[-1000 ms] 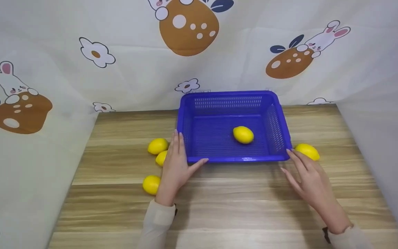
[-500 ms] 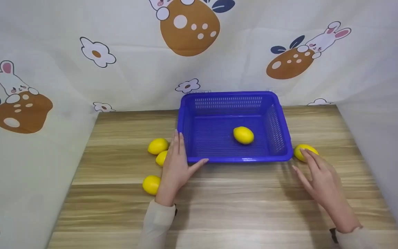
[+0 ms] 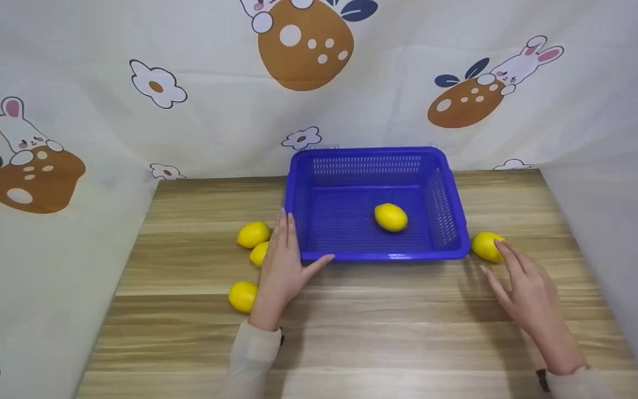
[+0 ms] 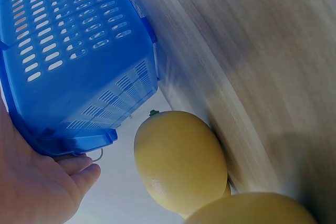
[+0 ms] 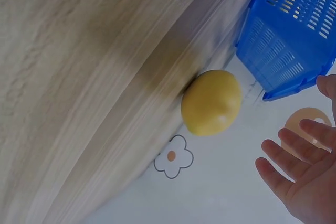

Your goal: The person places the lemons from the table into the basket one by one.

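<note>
A blue plastic basket (image 3: 374,256) stands on the table with one lemon (image 3: 391,217) on its floor. My left hand (image 3: 281,271) touches the basket's near left corner, fingers straight along the side and thumb spread over the front rim. Beside that hand lie three lemons: one far (image 3: 253,235), one partly hidden by the hand (image 3: 259,255), one near the wrist (image 3: 243,296). To the right of the basket rests another lemon (image 3: 486,247). My right hand (image 3: 529,291) hovers near it with fingers spread and holding nothing; in the right wrist view a gap separates this lemon (image 5: 211,102) from the fingers.
The wooden table (image 3: 374,332) is bounded by a patterned cloth (image 3: 214,127) with rabbits and flowers, which rises behind and along both sides. The basket's back edge is close to the cloth.
My right hand has left the basket's near right corner and moved right, beside the right lemon. That lemon shows more of itself now. My left hand and the basket stay in place.
</note>
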A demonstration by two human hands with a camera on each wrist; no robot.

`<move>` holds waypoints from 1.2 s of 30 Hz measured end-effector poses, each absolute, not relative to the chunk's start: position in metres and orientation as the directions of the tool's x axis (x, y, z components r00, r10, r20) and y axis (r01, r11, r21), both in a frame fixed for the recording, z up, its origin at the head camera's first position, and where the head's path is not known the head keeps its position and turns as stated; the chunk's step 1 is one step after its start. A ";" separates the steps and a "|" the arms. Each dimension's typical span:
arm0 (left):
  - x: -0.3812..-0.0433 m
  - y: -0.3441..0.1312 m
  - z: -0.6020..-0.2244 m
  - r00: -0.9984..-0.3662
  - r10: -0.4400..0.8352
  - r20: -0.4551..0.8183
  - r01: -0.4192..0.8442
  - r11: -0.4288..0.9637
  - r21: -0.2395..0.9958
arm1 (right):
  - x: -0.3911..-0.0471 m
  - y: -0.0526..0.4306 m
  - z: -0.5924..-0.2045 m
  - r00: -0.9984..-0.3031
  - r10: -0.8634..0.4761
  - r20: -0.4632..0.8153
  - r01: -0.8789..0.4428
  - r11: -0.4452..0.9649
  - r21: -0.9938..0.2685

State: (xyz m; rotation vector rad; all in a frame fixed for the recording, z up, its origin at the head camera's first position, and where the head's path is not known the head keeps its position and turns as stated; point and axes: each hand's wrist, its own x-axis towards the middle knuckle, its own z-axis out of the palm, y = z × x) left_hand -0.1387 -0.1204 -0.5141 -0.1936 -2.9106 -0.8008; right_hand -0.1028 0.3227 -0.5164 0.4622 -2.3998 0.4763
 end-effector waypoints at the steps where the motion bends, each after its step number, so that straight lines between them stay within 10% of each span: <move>1: -0.139 -0.120 -0.514 -0.985 0.092 0.145 0.153 0.852 0.501 | -0.103 0.324 -0.517 -0.740 -0.201 0.642 -0.432 0.874 -0.224; 36: -0.138 -0.121 -0.515 -0.985 0.094 0.146 0.155 0.856 0.493 | -0.138 0.351 -0.529 -0.960 -0.131 0.247 -0.223 0.890 -0.398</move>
